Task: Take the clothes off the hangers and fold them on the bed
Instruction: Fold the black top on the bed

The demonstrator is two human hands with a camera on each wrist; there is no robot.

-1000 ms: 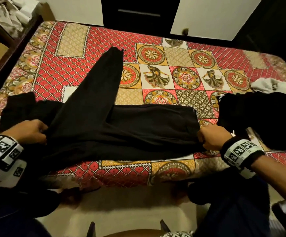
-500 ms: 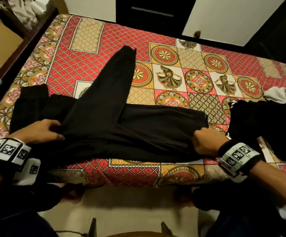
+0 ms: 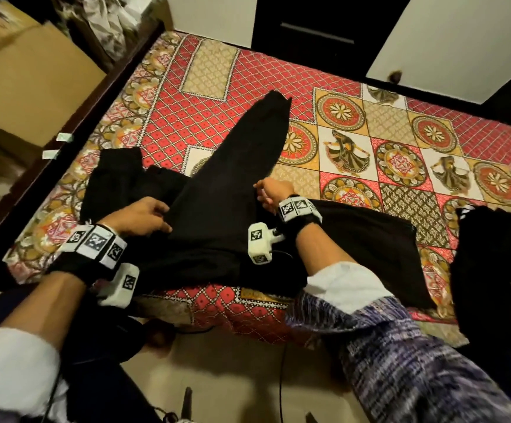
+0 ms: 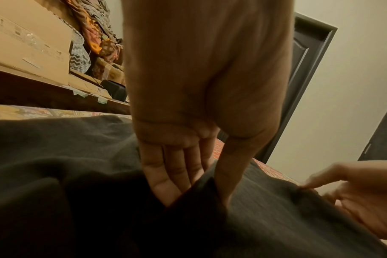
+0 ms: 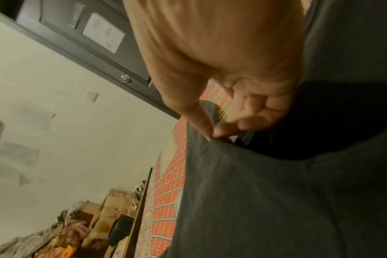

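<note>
A black garment (image 3: 217,215) lies spread on the patterned bed (image 3: 205,111), one long part reaching toward the far side. My left hand (image 3: 144,218) grips a fold at its left; in the left wrist view the fingers (image 4: 166,174) lie under the cloth (image 4: 276,227) with the thumb on top. My right hand (image 3: 271,192) is at the middle of the garment. In the right wrist view this hand (image 5: 212,134) pinches an edge of the dark fabric (image 5: 254,200) between thumb and forefinger. The right hand (image 4: 354,188) also shows in the left wrist view.
More black clothing (image 3: 498,270) is piled at the bed's right edge. A dark wooden bed frame (image 3: 74,129) runs along the left, with cardboard boxes (image 3: 25,80) beyond it. A dark door (image 3: 318,29) stands past the far side.
My right hand left the garment's right end and moved left to its middle, where it now pinches an edge. The left hand keeps its grip on the left side.
</note>
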